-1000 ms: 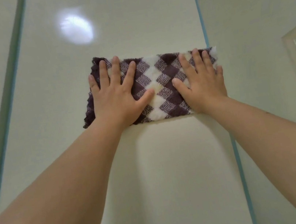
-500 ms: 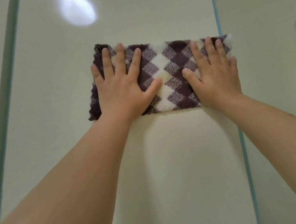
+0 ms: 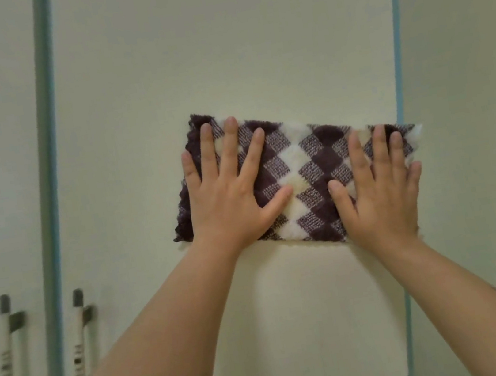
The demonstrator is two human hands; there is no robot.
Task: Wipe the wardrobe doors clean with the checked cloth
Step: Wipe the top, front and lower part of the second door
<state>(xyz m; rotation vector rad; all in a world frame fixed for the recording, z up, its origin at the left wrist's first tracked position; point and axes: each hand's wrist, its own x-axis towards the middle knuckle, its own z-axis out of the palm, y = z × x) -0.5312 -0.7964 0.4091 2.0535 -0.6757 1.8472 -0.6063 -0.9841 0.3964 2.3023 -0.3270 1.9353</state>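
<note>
1. Nearest the camera, two bare forearms reach up and forward toward the cloth (image 3: pixel 299 177), the left from lower left, the right from lower right.

2. The left hand (image 3: pixel 232 196) lies flat on the left part of the cloth with fingers spread. It grasps nothing and only presses the fabric against the door (image 3: pixel 221 63).

3. The right hand (image 3: pixel 379 190) lies flat on the right part of the cloth, equally unclenched, its fingers pointing up and pressing.

4. The cloth is a dark and cream checked rectangle, spread flat on the door. Its long axis runs left to right, tilted so the left end sits a little higher than the right. Bare fabric shows between the two thumbs.

5. The right end of the cloth reaches the blue-green edge strip (image 3: pixel 394 37) and seems to lap just over it. The left end is well apart from the other strip (image 3: pixel 48 153).

6. Two door handles (image 3: pixel 79 335) hang far to the lower left of the cloth.

7. My judgement: most unwiped door lies left of and below the cloth, so the stroke should run across its long axis, downward, both hands sharing the push.
</note>
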